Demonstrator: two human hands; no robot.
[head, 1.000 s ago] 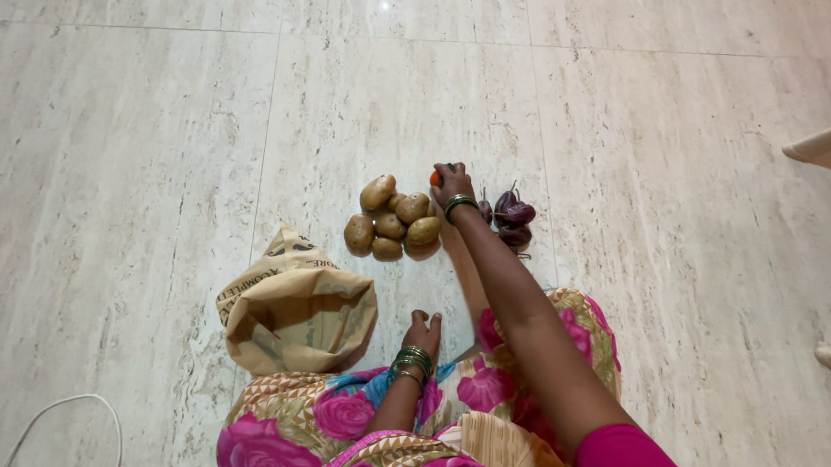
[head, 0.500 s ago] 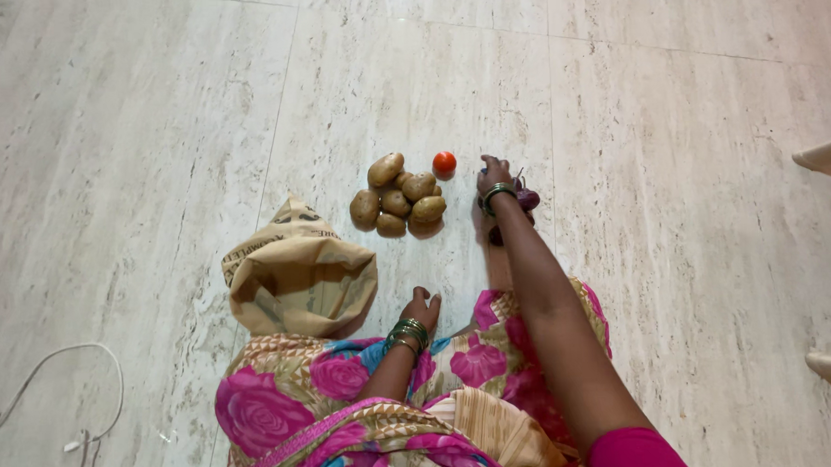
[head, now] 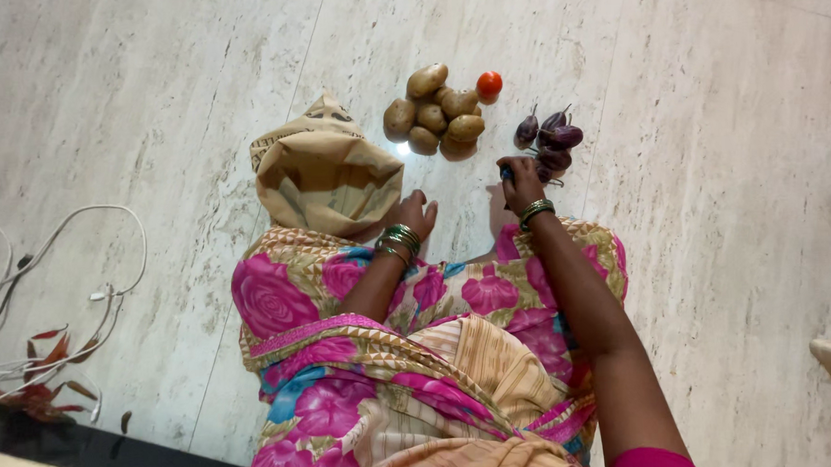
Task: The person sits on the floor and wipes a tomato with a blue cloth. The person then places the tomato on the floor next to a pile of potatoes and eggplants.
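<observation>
Eggplants (head: pixel 550 137), small and dark purple with thin stems, lie in a loose cluster on the pale marble floor (head: pixel 726 158). The right hand (head: pixel 521 182) rests at the near edge of that cluster, fingers curled around something dark; only a sliver of it peeks out between the fingers, so it is hard to say whether it is one of the eggplants or something else. The grip is closed, and green bangles circle the wrist just behind it.

To the left of the eggplants, a little apart, sits a heap of brown potatoes (head: pixel 434 113), packed against one another, with a red tomato (head: pixel 489 84) touching the heap's far right side.

The left hand (head: pixel 416 215) lies flat on the floor with its fingers spread and holding nothing, just beside the lower right corner of a crumpled brown paper bag (head: pixel 326 177). The bag's mouth gapes toward the person; its inside is in shadow and its contents cannot be made out. Green bangles ring this wrist too.

Both arms reach out over a lap covered in cloth (head: pixel 392 354) with big pink flowers. At the far left, white cables (head: pixel 67 273) loop across the floor and run out of view, near some reddish dry leaves (head: pixel 43 389).
</observation>
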